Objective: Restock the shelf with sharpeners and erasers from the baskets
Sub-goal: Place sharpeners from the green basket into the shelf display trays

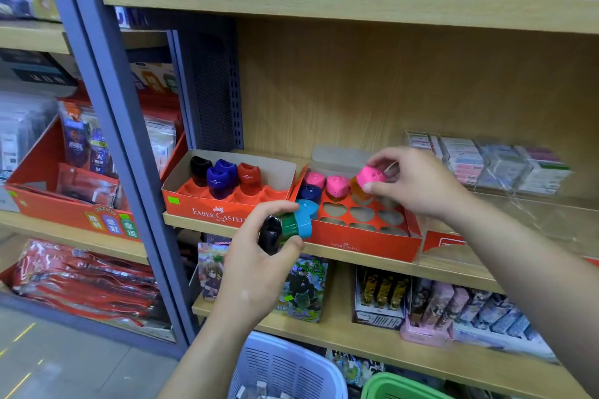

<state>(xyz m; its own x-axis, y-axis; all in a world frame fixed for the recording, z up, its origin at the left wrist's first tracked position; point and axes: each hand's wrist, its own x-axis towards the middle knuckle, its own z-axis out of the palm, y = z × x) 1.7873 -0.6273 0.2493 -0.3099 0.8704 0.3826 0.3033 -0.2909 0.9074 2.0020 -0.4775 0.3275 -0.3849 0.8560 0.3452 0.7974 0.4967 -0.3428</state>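
Shop shelf (372, 262), wood. Right grip (418, 185) pinches pink sharpener (369, 175) over red tray (366, 244); left grip (259, 264) holds stacked sharpeners (288, 226). Prob. light, hard, slick plastic, so take by sides.

We see a shelf (324, 3) made of pale wooden boards, one above the other. Behind the boards is a wooden back wall (356, 84). A thick grey-blue metal post (107, 107) stands at the left side. Just beside it is a dark grey metal panel (215, 100) full of small holes. Past the post is another shelf unit (32, 37) with the same pale boards. The floor (64, 350) is grey and smooth, with thin yellow lines of light (19, 337) on it.
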